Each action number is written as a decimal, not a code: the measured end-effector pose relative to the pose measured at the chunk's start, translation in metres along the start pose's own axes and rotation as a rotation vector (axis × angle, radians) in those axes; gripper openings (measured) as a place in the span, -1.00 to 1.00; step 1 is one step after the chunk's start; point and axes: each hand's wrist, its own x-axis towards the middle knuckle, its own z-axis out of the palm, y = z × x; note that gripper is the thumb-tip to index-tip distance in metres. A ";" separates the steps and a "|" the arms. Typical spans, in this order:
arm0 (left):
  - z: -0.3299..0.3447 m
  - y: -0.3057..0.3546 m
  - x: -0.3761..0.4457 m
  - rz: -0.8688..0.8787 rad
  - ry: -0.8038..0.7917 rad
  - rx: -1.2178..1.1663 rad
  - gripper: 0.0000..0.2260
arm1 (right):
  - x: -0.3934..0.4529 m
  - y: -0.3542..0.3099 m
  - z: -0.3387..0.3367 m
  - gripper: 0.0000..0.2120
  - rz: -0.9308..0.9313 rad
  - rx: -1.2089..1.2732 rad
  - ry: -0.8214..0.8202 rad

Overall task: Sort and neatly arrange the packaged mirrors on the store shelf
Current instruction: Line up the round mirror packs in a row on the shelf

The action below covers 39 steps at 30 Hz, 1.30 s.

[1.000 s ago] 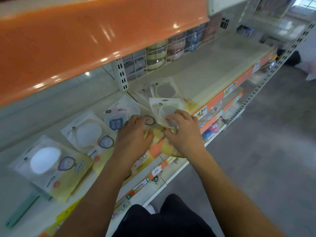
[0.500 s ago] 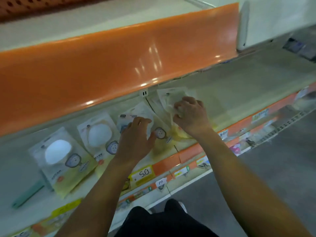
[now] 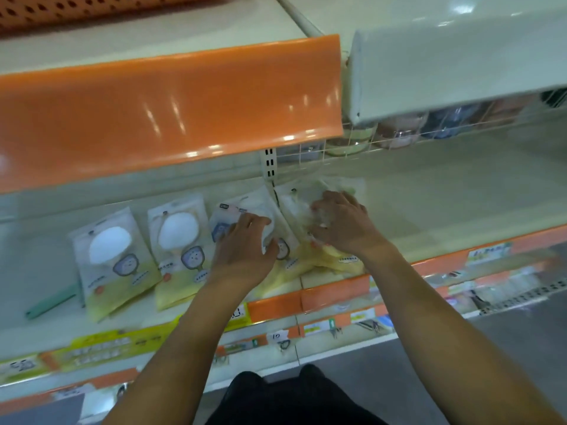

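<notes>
Several packaged mirrors lie in a row on the cream shelf. The leftmost mirror pack and the second mirror pack lie flat and untouched. My left hand rests on the third mirror pack, fingers laid over it. To its right is a loose pile of mirror packs with yellow lower halves. My right hand is on top of the pile, its fingers and thumb curled round the top pack. That pack is blurred and partly hidden.
An orange shelf lip overhangs the row from above. Behind the pile stands a wire grid divider with jars beyond it. A green handle lies at the far left. Orange price strips edge the shelf front.
My right hand has carried its pack from the shelf's front edge back onto the pile. My left hand has stayed on the third pack. The view has tilted further downward.
</notes>
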 end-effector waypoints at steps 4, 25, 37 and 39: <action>0.005 0.004 -0.006 -0.054 0.020 -0.008 -0.61 | -0.005 0.006 -0.002 -0.55 -0.020 0.011 -0.015; -0.023 -0.059 -0.076 -0.293 0.221 0.058 -0.62 | -0.003 -0.112 0.030 -0.57 -0.242 0.165 0.037; -0.063 -0.155 -0.091 -0.303 0.275 -0.021 -0.62 | 0.000 -0.208 0.079 -0.56 -0.248 0.167 -0.040; -0.072 -0.177 -0.091 -0.297 0.281 -0.033 -0.67 | 0.001 -0.227 0.087 -0.55 -0.239 0.148 -0.046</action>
